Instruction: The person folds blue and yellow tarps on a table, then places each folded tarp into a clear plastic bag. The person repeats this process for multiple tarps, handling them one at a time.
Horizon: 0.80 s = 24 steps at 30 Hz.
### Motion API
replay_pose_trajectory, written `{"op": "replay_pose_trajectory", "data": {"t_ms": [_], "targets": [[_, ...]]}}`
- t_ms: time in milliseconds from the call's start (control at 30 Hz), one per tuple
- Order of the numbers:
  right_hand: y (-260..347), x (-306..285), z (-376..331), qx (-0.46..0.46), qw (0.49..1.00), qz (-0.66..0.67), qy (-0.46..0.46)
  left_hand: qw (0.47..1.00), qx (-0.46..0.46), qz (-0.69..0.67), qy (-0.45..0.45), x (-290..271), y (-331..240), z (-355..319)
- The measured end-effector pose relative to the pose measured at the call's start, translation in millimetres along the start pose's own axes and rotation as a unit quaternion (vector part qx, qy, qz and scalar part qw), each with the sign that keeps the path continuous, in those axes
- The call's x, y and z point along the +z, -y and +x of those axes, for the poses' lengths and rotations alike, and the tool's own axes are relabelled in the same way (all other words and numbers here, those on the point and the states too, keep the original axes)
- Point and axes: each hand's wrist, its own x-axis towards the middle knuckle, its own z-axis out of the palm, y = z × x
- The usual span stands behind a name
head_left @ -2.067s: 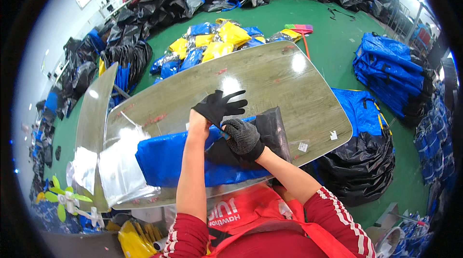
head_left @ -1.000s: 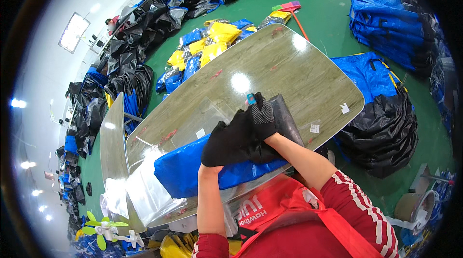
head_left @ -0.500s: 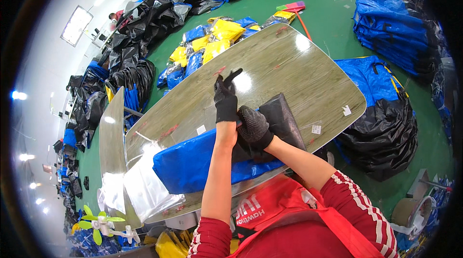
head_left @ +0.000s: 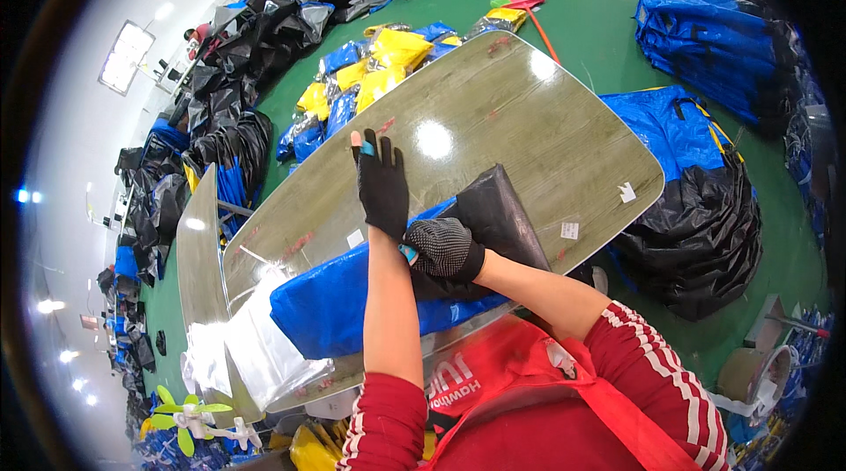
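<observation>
One black glove [head_left: 385,196], likely soft and light, is covering the straight-fingered left hand [head_left: 382,185], the right hand [head_left: 441,248] curling, hold unclear, by the cuff [head_left: 389,225], probably the best grip.

My left hand [head_left: 382,189], bent low over the blue bundle [head_left: 326,302] a second ago, now points up above the bench [head_left: 529,140], its plain black side showing instead of dots, a bare fingertip [head_left: 356,138] visible. My right hand [head_left: 443,247] sits lower, at my left wrist [head_left: 384,249].
</observation>
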Motion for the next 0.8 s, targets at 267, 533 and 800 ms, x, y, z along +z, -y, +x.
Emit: {"op": "replay_pose_trajectory", "data": {"t_ms": [267,533,800], "targets": [[-8.5,5.2,6.2,-0.046,0.995,-0.031,0.078,0.976,0.132,0.082,-0.154,15.4,14.5,29.7],[7.4,20.2,12.0,0.039,0.987,-0.068,0.141,0.958,0.003,0.203,0.202,-90.8,59.6,-135.5],[47.7,65.0,-3.9,0.188,0.876,-0.282,0.343,0.908,-0.298,0.294,0.024,-68.4,218.3,-265.1]]}}
